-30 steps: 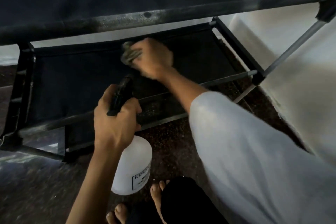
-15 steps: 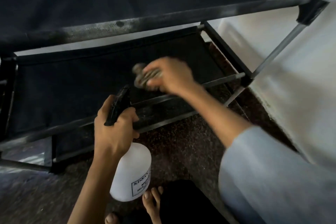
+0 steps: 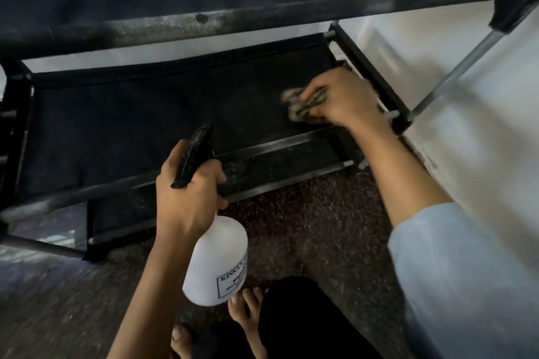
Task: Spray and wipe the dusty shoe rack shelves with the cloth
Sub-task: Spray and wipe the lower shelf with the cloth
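Cloth [image 3: 303, 103] bunched in right hand [image 3: 344, 99] grip, pressed on lower rack shelf [image 3: 140, 125] at 3 o'clock end. Left hand [image 3: 186, 189] clamps spray bottle [image 3: 217, 262] neck, 6 o'clock of shelf.

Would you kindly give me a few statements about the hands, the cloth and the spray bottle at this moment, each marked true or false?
1. The right hand holds the cloth on the lower shelf, near its right end. True.
2. The left hand is empty. False: its grip is round the neck of the spray bottle.
3. The spray bottle stands on the floor. False: it hangs in the air from the left hand.
4. The front bar of the upper shelf shows grey dust. True.
5. Shoes sit on the lower shelf. False: only the cloth and the right hand are on it.
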